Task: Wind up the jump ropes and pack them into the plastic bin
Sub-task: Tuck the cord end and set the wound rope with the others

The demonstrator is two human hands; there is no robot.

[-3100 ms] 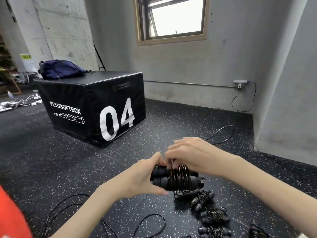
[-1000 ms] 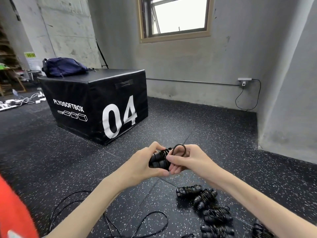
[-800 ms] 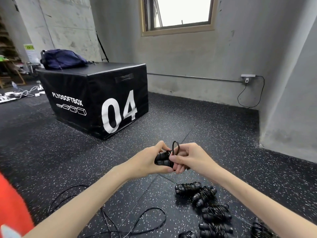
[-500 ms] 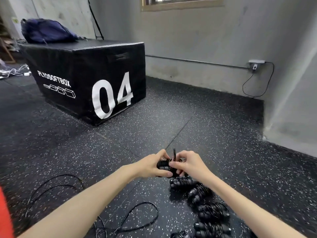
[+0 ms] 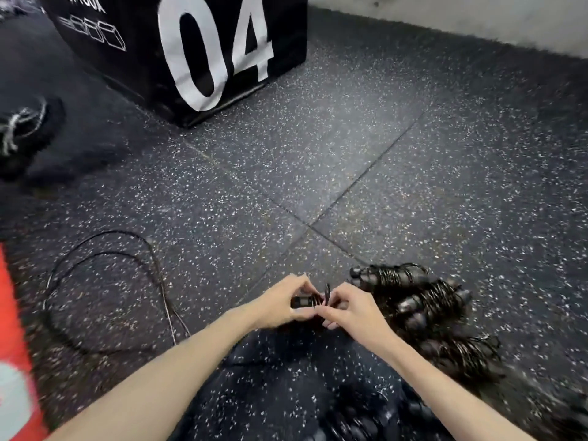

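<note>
Floor: speckled black rubber floor (image 5: 366,160).
Rope axis: wound jump rope (image 5: 307,302) lies crosswise between hands.
Fingers: left hand (image 5: 281,302) grips its handle end; right hand (image 5: 348,308) pinches the last loop.

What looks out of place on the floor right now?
One rope lies unwound in loose loops on the floor to the left, while the others sit as wound bundles on the right. Both hands, left and right, hold another bundle. No bin is in view.
</note>
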